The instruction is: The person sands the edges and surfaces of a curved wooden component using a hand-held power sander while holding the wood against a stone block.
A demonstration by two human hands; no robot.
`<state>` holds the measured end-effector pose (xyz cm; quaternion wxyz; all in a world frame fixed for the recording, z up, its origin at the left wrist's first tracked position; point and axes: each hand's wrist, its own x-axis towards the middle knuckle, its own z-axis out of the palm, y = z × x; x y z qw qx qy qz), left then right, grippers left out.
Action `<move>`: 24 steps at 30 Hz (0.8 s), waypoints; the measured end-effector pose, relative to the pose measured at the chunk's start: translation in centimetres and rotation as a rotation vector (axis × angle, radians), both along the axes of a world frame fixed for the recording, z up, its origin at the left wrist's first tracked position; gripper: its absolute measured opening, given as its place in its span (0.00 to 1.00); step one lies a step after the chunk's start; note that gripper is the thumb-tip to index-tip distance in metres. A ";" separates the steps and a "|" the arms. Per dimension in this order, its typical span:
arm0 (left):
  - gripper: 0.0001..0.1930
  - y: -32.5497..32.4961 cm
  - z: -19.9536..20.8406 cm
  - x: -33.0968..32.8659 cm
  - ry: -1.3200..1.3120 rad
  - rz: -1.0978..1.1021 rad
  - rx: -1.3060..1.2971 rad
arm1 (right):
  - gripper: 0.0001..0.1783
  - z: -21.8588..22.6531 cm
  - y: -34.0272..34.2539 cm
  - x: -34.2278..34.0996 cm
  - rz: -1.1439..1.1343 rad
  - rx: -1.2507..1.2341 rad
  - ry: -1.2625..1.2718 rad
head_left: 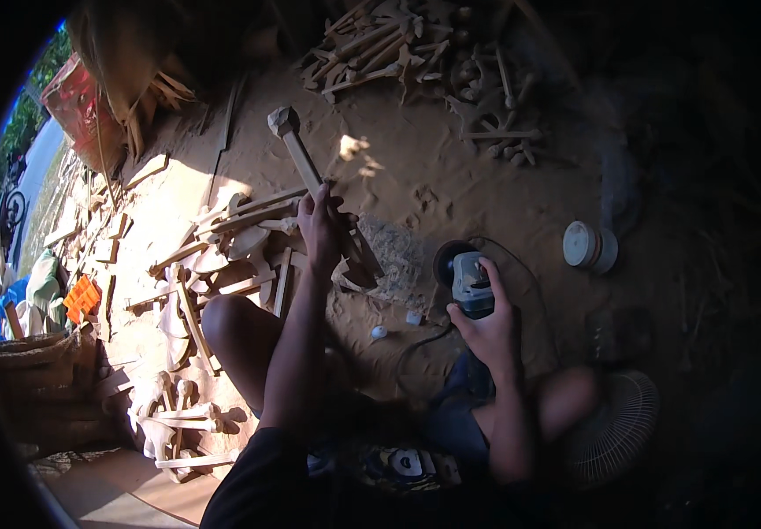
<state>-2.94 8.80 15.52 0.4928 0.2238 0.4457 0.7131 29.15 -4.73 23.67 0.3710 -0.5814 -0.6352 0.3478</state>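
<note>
My left hand (320, 225) is closed around a long, pale piece (299, 157) that looks like carved wood. Its faceted knob end points up and away to the left, while its lower part runs behind my fingers into shadow. My right hand (489, 331) grips a handheld power tool (471, 284), which looks like an angle grinder or sander. A dark round disc (447, 262) faces left on the tool, apart from the held piece. Just left of the disc lies a pale, shaggy heap (395, 263) that looks like shavings or fibre.
Knobbed and flat pieces (244, 234) are heaped left of my knee, with another pile (380, 48) at the far side. A cord (534, 286) loops around the tool. White round containers (581, 243) stand at right, near a wire fan guard (618, 428). An orange block (81, 300) lies far left.
</note>
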 end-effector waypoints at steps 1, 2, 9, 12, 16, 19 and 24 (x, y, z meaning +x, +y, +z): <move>0.24 0.6 -1.4 -0.8 0.006 0.011 -0.013 | 0.48 -0.7 0.0 -0.9 0.011 -0.013 0.006; 0.20 1.1 -2.3 -0.8 0.006 0.001 -0.036 | 0.48 -1.4 0.0 -1.4 0.054 0.030 0.055; 0.10 1.0 -5.3 1.8 0.045 -0.052 -0.094 | 0.48 -2.7 -0.4 -3.6 0.154 0.069 -0.016; 0.10 0.9 -5.3 2.1 0.062 -0.062 -0.112 | 0.48 -2.4 -0.7 -4.2 0.179 0.040 -0.072; 0.11 1.4 -4.8 2.5 0.104 -0.025 -0.141 | 0.48 -1.3 -0.7 -4.6 0.203 0.012 -0.146; 0.10 1.5 -4.6 2.5 0.101 -0.018 -0.155 | 0.47 -1.8 -0.6 -4.8 0.202 0.041 -0.136; 0.10 1.4 -4.2 2.8 0.083 -0.019 -0.183 | 0.47 -1.5 -0.7 -5.0 0.220 -0.095 -0.144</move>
